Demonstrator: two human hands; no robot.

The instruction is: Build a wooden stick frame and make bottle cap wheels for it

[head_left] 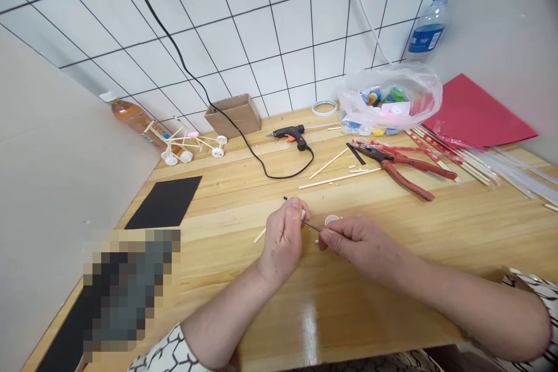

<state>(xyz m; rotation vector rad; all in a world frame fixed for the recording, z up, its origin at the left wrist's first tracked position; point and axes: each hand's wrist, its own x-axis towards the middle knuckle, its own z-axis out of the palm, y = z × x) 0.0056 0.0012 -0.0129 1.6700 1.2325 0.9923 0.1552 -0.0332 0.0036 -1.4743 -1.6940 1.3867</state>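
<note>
My left hand (285, 232) is closed around a small white piece (303, 215) that is mostly hidden by the fingers. In my right hand (361, 244) is a thin dark metal rod (312, 226), pinched between thumb and fingers. Its visible length runs from the right fingertips to the white piece. A short dark tip (285, 198) pokes out past the left fingers; whether it belongs to the same rod I cannot tell. Just behind my right hand lies a round white cap (332, 219). A thin wooden stick (260, 235) shows beside my left hand.
Behind the hands lie a black glue gun (290, 135) with its cord, red-handled pliers (405, 171) and wooden sticks (340, 178). Further back stand a cardboard box (235, 116), a plastic bag of caps (387, 104) and stick-and-cap models (187, 142). Black sheets (165, 202) lie left, red sheet (479, 110) right.
</note>
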